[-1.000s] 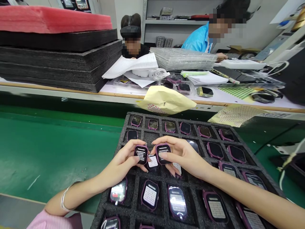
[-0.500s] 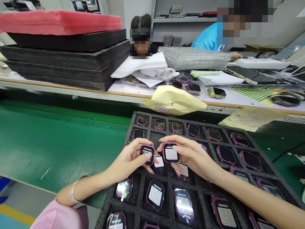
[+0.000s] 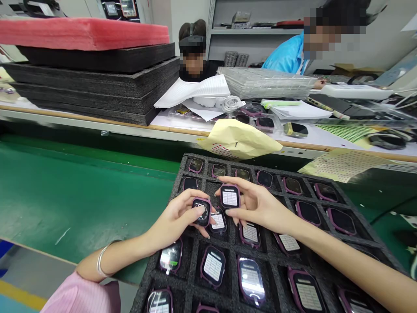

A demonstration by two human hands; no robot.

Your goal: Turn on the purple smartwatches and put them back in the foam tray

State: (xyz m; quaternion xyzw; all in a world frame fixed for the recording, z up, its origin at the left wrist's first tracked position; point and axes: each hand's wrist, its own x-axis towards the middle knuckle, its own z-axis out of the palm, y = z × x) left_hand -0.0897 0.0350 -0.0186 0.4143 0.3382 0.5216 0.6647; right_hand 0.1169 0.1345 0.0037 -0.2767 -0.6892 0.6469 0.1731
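Left of the black foam tray (image 3: pixel 148 280), a stretch of green table (image 3: pixel 81 195). Then, over the tray's left edge, there it was: the left hand (image 3: pixel 184 213), fingers curled snugly round the left watch (image 3: pixel 205 216), thumb lying right across a face that showed a dial. A light thing, one would judge, stiff in its purple case, with slick glass that could smudge or scratch; the side rim looked the place to pinch it, and that thumb sat on the glass instead!

Next along, above the tray's left half, the right watch (image 3: pixel 230 196), lit with a white grid. And the right hand (image 3: pixel 257 202) had it: forefinger along the top edge, other fingers bent in behind, thumb down by the lower edge, touching or not, impossible to tell. A looser curl, then, leaving the screen uncovered; a smooth rim like that might well slip without the thumb's support.

Farther across, in the tray's right-hand pockets, dark-faced watches (image 3: pixel 309 213) lay with their glass upward.
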